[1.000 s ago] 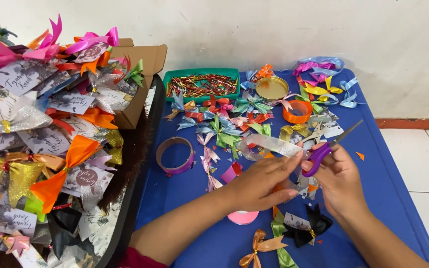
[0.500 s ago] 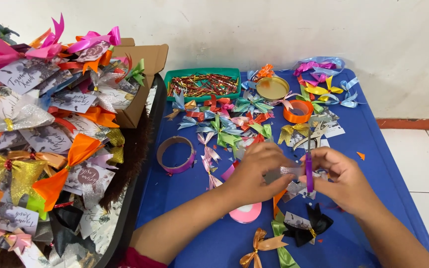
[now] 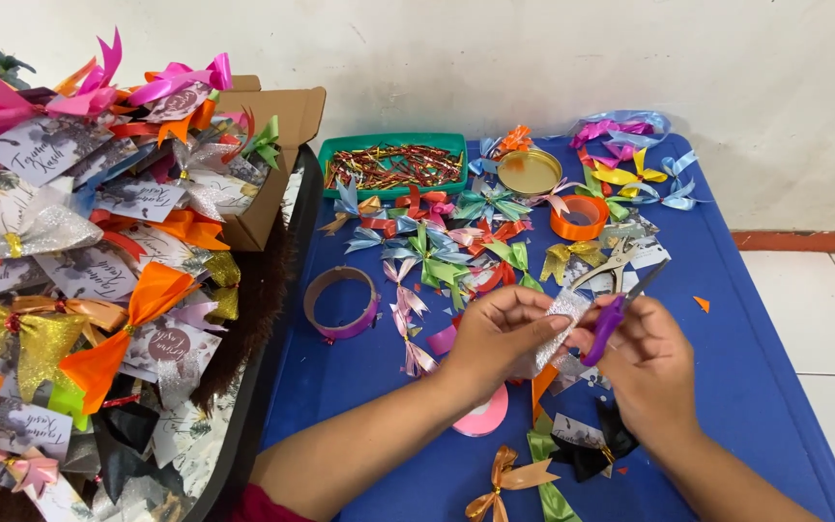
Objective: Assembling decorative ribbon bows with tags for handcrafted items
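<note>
My left hand (image 3: 501, 334) pinches a strip of silver glitter ribbon (image 3: 561, 321) above the blue table (image 3: 756, 319). My right hand (image 3: 646, 365) grips purple-handled scissors (image 3: 612, 316), blades pointing up and right, right beside the ribbon's end. Under my hands lie a pink ribbon roll (image 3: 483, 414), an orange bow (image 3: 506, 479), a green ribbon piece (image 3: 546, 480) and a black bow (image 3: 593, 448).
Many coloured ribbon bows (image 3: 456, 237) are spread across the table, with a purple tape ring (image 3: 341, 303), an orange ribbon roll (image 3: 579, 217), a gold round lid (image 3: 529, 171) and a green tray (image 3: 393, 164) of wire ties. On the left, wrapped packets with bows (image 3: 79, 261) and a cardboard box (image 3: 273, 135).
My hands have come closer together and the scissors have swung from upright to a slant next to the silver ribbon, which my left hand now holds bunched.
</note>
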